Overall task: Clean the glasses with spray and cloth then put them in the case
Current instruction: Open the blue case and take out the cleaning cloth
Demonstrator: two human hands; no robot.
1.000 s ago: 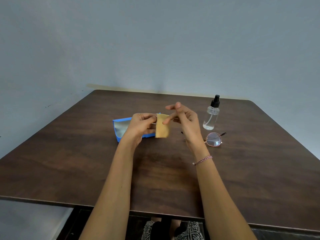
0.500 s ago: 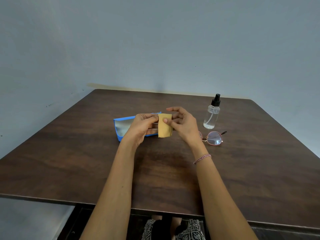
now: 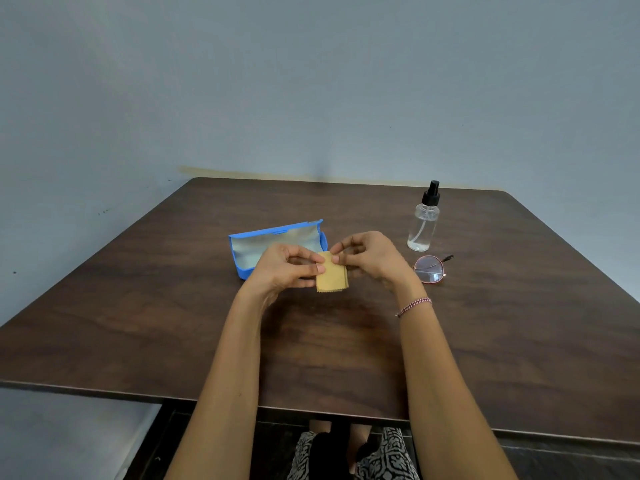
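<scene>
cloth [image 3: 331,277] tan | case [image 3: 277,232] blue | glasses [image 3: 430,269] pink-rimmed | table [image 3: 346,341] dark woodgrain

Hidden behind the right hand [image 3: 367,258]: one lens of the glasses [image 3: 431,270]. Screened by the left hand [image 3: 287,268]: near wall of the case [image 3: 273,239]. Covered by fingertips: top edge of the cloth [image 3: 330,280]. Cropped at both sides: the worktop [image 3: 519,323].

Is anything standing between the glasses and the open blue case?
The left hand and right hand, pinching the yellow cloth, sit between the glasses and the case. The spray bottle stands behind the glasses, off that line.
</scene>
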